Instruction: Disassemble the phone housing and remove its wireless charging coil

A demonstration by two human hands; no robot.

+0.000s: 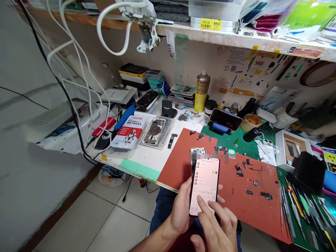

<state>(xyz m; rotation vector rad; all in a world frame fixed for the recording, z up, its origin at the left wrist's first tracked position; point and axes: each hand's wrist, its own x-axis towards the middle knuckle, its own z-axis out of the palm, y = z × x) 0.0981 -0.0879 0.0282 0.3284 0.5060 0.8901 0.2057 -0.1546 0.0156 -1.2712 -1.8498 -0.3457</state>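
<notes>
My left hand grips a smartphone from its left side and from behind, with the screen lit and facing me. My right hand hovers over the lower part of the screen, its index finger stretched out and touching the glass. Just beyond the phone, a phone back housing lies on the red work mat. Small black phone parts are scattered over the mat to the right.
A white battery box and a bagged phone frame lie at the left of the bench. A spray can, a phone on a blue stand, tape rolls and tools crowd the back and right. White cables hang at left.
</notes>
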